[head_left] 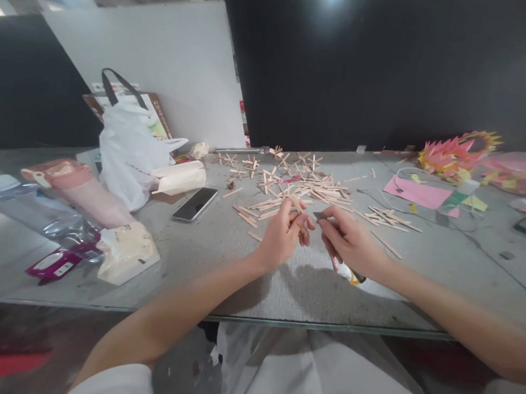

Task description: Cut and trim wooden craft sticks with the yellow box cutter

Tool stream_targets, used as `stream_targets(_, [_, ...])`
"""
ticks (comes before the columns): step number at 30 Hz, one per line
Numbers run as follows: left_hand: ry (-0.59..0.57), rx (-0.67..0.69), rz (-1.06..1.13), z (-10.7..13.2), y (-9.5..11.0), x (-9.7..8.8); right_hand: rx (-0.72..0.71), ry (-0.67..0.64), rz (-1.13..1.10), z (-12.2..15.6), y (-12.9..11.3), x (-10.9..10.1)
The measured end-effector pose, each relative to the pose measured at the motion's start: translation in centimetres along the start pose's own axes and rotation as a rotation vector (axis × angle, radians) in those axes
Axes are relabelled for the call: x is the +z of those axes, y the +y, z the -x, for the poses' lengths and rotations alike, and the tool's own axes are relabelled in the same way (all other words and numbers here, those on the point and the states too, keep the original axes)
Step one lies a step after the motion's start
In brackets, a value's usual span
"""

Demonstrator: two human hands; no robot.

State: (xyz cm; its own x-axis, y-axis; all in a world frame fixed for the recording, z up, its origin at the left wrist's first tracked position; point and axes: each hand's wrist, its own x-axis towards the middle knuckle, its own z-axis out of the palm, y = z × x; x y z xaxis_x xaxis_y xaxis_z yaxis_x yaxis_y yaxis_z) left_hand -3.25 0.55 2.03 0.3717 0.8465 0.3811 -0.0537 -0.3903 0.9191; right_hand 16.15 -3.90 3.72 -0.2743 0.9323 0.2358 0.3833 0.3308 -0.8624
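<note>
My left hand (283, 234) is closed, pinching a wooden craft stick (297, 205) whose end sticks up past the fingers. Facing it, a short gap away, my right hand (347, 238) grips a small flat dark grey piece (319, 215) between thumb and fingers; its kind cannot be made out. Below my right hand a white, red and yellow tube (343, 270) with a dark end lies on the table, partly hidden by the hand. Just beyond both hands spreads a pile of loose craft sticks (326, 189), some joined into crosses and star shapes (270, 179).
On the left are a phone (195, 205), a white plastic bag (123, 147), a pink bottle (80, 192), a clear bottle (30, 206) and a purple packet (56, 264). At right are pink paper (417, 191), a cable and a spiky paper craft (452, 155). Dark panels stand behind.
</note>
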Motion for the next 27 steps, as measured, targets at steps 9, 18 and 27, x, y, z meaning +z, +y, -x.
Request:
stream_targets(9, [-0.09,-0.089,-0.075,0.55,0.61,-0.13,-0.094,-0.027,0.243,0.07,0.15,-0.17])
stream_targets(18, [-0.075,-0.054,-0.097,0.78,0.51,0.0,-0.107,-0.032,0.266,0.05,0.01,-0.18])
stream_targets(27, [-0.075,-0.062,-0.112,0.81,0.68,0.11,-0.119,-0.046,0.32,0.0,-0.21,-0.31])
